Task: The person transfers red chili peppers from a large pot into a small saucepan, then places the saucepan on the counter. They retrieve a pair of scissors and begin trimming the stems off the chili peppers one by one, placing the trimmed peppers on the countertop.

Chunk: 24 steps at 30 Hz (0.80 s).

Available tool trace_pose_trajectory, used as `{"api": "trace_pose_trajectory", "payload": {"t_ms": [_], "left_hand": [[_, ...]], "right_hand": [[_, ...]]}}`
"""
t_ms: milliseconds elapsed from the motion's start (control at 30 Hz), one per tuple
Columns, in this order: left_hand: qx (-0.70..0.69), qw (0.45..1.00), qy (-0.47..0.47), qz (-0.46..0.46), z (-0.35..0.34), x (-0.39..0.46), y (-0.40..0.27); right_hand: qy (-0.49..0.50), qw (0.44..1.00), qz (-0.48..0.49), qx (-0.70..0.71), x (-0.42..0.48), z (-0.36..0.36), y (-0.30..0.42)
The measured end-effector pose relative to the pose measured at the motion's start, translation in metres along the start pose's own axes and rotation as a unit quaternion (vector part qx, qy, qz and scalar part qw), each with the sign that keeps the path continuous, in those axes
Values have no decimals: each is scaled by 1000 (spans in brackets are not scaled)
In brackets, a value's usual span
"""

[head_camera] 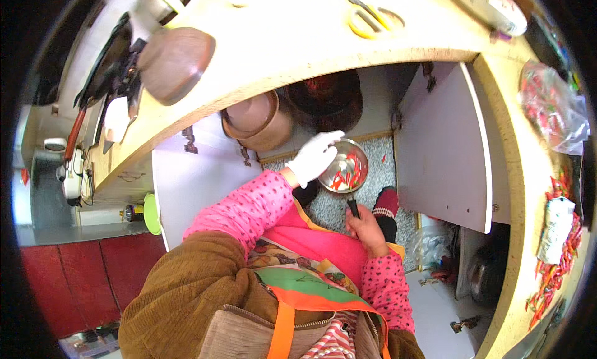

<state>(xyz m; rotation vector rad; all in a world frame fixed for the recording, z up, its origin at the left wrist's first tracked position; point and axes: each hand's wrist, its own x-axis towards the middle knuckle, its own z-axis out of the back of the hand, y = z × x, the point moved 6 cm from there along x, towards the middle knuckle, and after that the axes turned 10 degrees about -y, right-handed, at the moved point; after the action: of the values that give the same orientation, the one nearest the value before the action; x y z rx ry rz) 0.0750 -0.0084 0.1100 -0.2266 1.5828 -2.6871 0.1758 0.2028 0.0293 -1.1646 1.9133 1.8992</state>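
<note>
My right hand (366, 228) is bare and grips the black handle of a small round metal pan (330, 177). Several red chili peppers (350, 176) lie in the pan. My left hand (315, 156), in a white glove, is at the pan's left rim with its fingers stretched out; nothing shows between them, and whether it touches the rim is unclear. Beyond it, inside the cupboard beneath the counter, are a brown lidded pot (261, 126) and a dark round vessel (324, 98) with something reddish inside.
A cupboard door (443, 154) stands ajar on the right and another (200, 172) on the left. The wooden counter (289, 42) curves overhead, holding yellow-handled scissors (368, 21), a brown bowl (177, 63), a bag of chilies (550, 107) and loose chilies (550, 284). One red piece (384, 158) lies on the speckled floor.
</note>
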Motion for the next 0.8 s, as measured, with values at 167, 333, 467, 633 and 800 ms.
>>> {"api": "trace_pose_trajectory", "payload": {"t_ms": [167, 333, 467, 633, 800], "left_hand": [[-29, 999, 35, -3, -10, -28, -37], [29, 997, 39, -65, 2, -59, -58], [23, 995, 41, -91, 9, -77, -85], [6, 994, 37, -98, 17, -94, -107], [-15, 994, 34, -108, 24, -108, -123]], "right_hand": [[-23, 1000, 19, 2, -54, -1, 4], [-43, 999, 27, -9, -103, -16, 14], [-75, 997, 34, 6, -139, -27, 21], [-67, 995, 71, -1, -172, -39, 27], [-84, 991, 101, -28, -200, -47, 32]]}}
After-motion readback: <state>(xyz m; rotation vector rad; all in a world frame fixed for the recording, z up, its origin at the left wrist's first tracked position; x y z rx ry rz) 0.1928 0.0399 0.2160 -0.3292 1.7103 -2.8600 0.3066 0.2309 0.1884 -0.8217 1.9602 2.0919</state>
